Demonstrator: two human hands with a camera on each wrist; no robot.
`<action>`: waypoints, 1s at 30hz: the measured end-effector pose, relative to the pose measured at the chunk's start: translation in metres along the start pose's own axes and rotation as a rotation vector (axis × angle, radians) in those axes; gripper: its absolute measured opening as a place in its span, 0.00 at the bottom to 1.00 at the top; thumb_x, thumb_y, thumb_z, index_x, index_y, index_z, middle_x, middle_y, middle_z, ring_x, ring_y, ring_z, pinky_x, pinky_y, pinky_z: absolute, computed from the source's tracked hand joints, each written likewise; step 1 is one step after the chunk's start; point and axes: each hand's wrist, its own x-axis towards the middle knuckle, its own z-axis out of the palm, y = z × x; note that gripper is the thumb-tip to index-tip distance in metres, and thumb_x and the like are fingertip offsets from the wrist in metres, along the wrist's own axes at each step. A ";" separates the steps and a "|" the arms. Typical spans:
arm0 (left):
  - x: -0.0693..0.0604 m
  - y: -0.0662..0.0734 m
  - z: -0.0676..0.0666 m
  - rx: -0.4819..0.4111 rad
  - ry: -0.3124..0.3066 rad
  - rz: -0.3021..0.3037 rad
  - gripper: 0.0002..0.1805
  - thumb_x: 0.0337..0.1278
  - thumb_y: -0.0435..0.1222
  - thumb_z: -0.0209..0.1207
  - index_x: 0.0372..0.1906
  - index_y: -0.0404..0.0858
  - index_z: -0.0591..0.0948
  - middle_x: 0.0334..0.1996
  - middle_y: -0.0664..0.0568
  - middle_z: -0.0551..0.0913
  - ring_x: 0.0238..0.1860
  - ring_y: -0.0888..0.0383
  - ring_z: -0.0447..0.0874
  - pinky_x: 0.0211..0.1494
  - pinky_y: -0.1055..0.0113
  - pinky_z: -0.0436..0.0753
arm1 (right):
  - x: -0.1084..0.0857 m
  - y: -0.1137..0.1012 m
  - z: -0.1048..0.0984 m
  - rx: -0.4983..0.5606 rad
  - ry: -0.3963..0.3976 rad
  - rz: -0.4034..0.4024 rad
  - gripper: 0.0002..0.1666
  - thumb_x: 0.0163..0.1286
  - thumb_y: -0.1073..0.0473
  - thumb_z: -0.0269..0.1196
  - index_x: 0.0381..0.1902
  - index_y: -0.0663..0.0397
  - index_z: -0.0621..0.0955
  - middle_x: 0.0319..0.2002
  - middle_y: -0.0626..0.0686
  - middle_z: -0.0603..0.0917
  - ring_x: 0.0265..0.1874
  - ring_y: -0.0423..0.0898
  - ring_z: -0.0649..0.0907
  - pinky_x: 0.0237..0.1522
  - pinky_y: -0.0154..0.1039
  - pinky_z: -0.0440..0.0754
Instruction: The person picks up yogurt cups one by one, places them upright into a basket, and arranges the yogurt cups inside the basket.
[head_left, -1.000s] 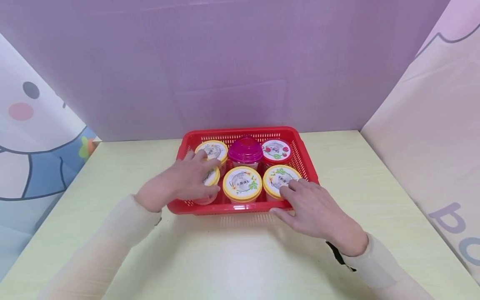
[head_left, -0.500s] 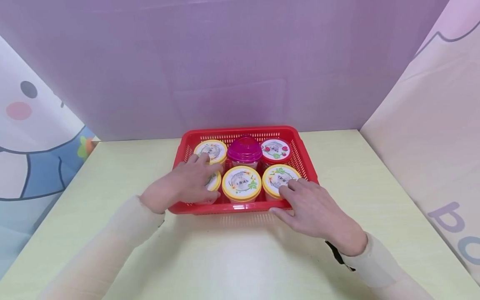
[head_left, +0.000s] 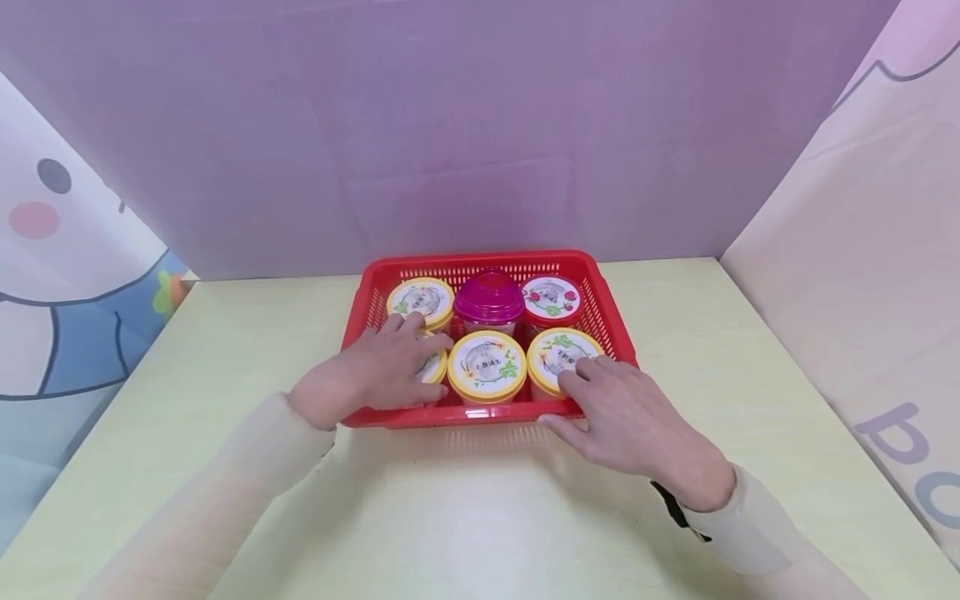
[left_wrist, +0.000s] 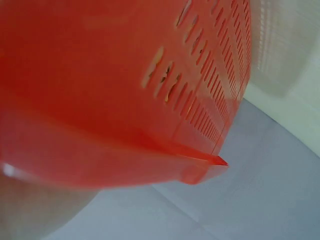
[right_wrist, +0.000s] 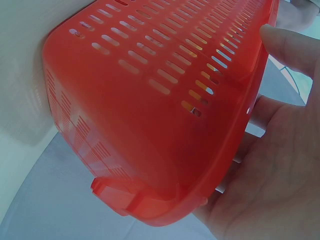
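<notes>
A red plastic basket point(head_left: 491, 414) in the head view holds several lidded cups standing upright in two rows. My left hand point(head_left: 378, 367) reaches over its near left rim and grips the front-left cup point(head_left: 432, 368), which has a yellow lid and is largely covered by the fingers. Beside it stands the front-middle yellow-lidded cup point(head_left: 487, 365). My right hand point(head_left: 630, 408) holds the near right rim, thumb outside and fingers inside, by the front-right yellow-lidded cup point(head_left: 558, 350). In the right wrist view the thumb point(right_wrist: 287, 47) lies at the rim.
The back row has a yellow-lidded cup point(head_left: 420, 298), a cup with a magenta domed lid point(head_left: 491, 298) and a red-rimmed cup with strawberries on its lid point(head_left: 552, 298). A purple backdrop point(head_left: 465, 150) rises behind the pale table point(head_left: 480, 517).
My left hand has shifted right inside the basket, taking the front-left cup with it, close to the front-middle cup. The front-middle cup has moved slightly right. My right hand stays in place.
</notes>
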 end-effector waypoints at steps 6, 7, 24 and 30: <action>-0.001 -0.002 0.002 0.017 -0.009 0.007 0.48 0.47 0.56 0.73 0.75 0.55 0.68 0.67 0.45 0.67 0.68 0.43 0.63 0.62 0.35 0.75 | 0.000 0.000 0.000 0.000 -0.007 0.004 0.26 0.61 0.35 0.70 0.40 0.51 0.83 0.34 0.49 0.81 0.33 0.46 0.79 0.37 0.46 0.82; -0.001 -0.002 0.003 0.018 -0.011 0.006 0.48 0.47 0.57 0.73 0.75 0.54 0.68 0.67 0.45 0.67 0.68 0.43 0.63 0.61 0.35 0.75 | -0.001 0.000 0.000 0.000 -0.008 0.004 0.26 0.61 0.35 0.70 0.41 0.51 0.83 0.35 0.49 0.81 0.34 0.46 0.79 0.37 0.46 0.82; -0.001 0.002 0.010 -0.078 -0.014 0.012 0.44 0.54 0.60 0.65 0.76 0.55 0.67 0.69 0.46 0.65 0.70 0.44 0.60 0.65 0.30 0.68 | -0.006 0.001 -0.005 0.008 -0.043 0.041 0.29 0.62 0.35 0.69 0.45 0.52 0.83 0.39 0.52 0.83 0.38 0.49 0.81 0.40 0.49 0.83; -0.005 0.003 0.016 -0.101 0.051 0.019 0.46 0.54 0.58 0.68 0.77 0.53 0.64 0.67 0.47 0.66 0.69 0.46 0.61 0.64 0.33 0.72 | -0.008 0.003 -0.007 0.021 -0.026 0.038 0.27 0.61 0.35 0.70 0.42 0.52 0.83 0.36 0.50 0.81 0.35 0.47 0.79 0.39 0.47 0.82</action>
